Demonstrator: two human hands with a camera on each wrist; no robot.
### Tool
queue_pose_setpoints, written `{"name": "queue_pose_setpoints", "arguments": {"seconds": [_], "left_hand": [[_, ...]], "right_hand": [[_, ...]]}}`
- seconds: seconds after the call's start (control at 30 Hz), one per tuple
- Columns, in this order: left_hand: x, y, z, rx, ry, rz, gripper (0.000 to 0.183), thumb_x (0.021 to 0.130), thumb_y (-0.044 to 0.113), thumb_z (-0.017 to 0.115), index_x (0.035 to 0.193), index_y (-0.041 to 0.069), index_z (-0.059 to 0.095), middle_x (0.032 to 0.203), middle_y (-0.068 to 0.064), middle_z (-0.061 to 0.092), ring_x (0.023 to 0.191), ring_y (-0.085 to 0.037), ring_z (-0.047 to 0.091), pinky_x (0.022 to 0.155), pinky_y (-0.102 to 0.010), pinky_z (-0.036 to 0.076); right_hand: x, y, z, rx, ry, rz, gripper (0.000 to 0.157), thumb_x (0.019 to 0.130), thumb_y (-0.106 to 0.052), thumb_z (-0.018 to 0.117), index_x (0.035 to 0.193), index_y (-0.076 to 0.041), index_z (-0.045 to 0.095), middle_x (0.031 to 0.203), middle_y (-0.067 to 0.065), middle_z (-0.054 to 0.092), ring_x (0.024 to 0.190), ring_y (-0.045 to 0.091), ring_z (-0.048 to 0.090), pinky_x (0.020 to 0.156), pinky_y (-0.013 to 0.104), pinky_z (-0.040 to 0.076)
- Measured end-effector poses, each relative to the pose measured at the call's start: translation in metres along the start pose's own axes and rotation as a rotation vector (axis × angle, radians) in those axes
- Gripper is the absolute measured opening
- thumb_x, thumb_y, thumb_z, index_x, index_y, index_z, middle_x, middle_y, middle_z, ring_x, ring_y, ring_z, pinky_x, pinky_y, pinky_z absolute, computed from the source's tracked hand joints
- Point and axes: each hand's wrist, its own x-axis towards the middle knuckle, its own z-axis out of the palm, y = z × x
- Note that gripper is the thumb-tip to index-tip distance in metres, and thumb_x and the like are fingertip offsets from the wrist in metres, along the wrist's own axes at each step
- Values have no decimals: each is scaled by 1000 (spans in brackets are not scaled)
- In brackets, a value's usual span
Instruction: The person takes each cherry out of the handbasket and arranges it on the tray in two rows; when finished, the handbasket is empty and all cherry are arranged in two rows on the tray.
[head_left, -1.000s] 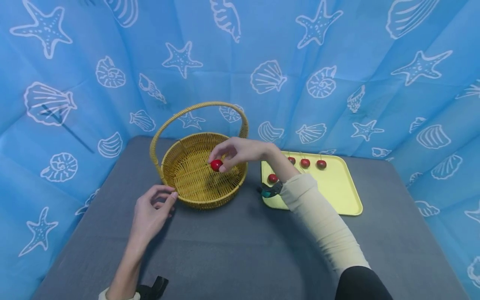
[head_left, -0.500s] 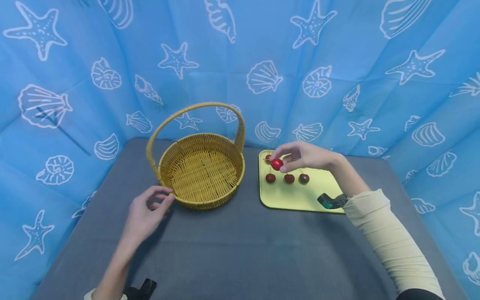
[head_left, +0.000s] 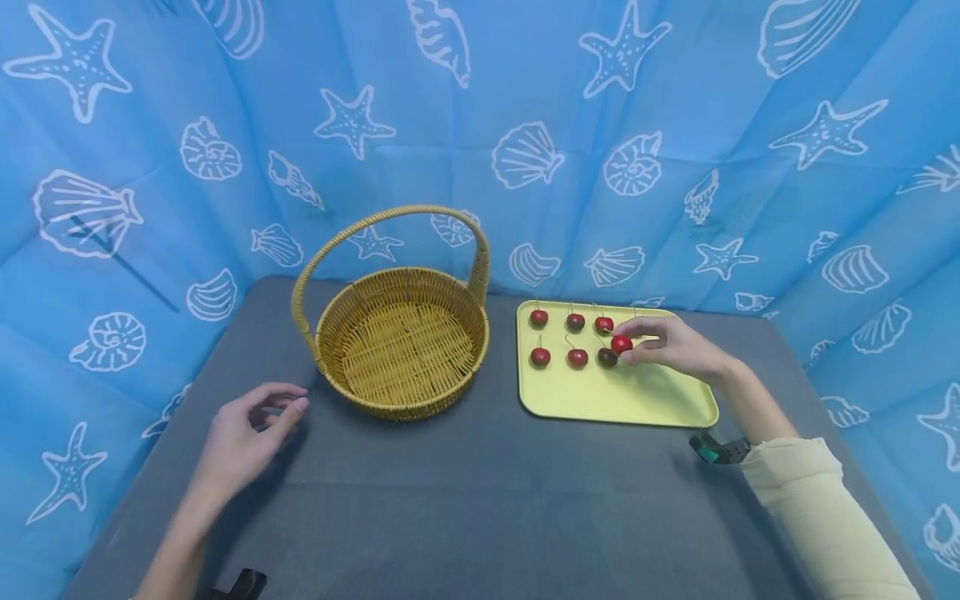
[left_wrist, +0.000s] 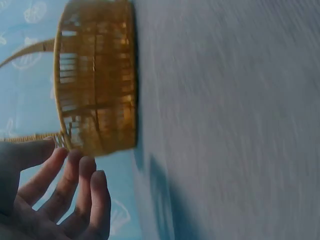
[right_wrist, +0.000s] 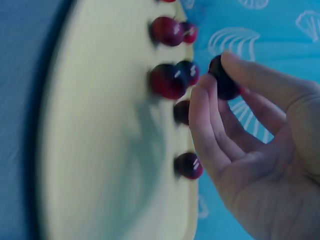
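My right hand [head_left: 667,343] pinches a red cherry [head_left: 621,344] between thumb and fingertips, a little above the yellow tray [head_left: 600,396]. In the right wrist view that cherry [right_wrist: 225,82] looks dark and hangs clear of the tray. Several stemmed cherries stand in two rows on the tray, among them a front-left cherry [head_left: 540,357] and a dark cherry [head_left: 607,357] right beside the held one. The hand partly covers the back row. My left hand [head_left: 243,433], fingers loosely bent and holding nothing, hovers left of the round wicker basket [head_left: 405,408], apart from its rim.
The basket's tall arched handle [head_left: 405,210] rises above its bowl, in which no cherries show. A grey cloth [head_left: 465,517] covers the table. Behind it hangs a blue curtain [head_left: 450,125] with white shell and starfish prints.
My right hand has carried the cherry from over the basket rightward to over the tray's middle. My left hand has let go of the basket's rim and drawn back leftward.
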Motion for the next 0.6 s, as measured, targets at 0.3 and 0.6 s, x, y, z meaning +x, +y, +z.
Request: {"name": "queue_pose_setpoints", "arguments": {"seconds": [0.3,0.6], "left_hand": [[3,-25,-22,106,-4,-39,32,109,31,69,128,7,74,110,-18,79,69,-7,69,52,-26,55],[7,-36,-33,126,-38,-42,33,109,30,68,128,3,73,108,-19,78,72,-9,71,55,-28,59]], "right_hand": [[-6,35,7,31,93,52,47,103,-10,74,144,7,60,143,33,62,105,11,78,84,29,68],[-4,45,13,-98,193,33,44,100,-15,79,139,3,66,134,28,72,105,15,71,78,22,63]]}}
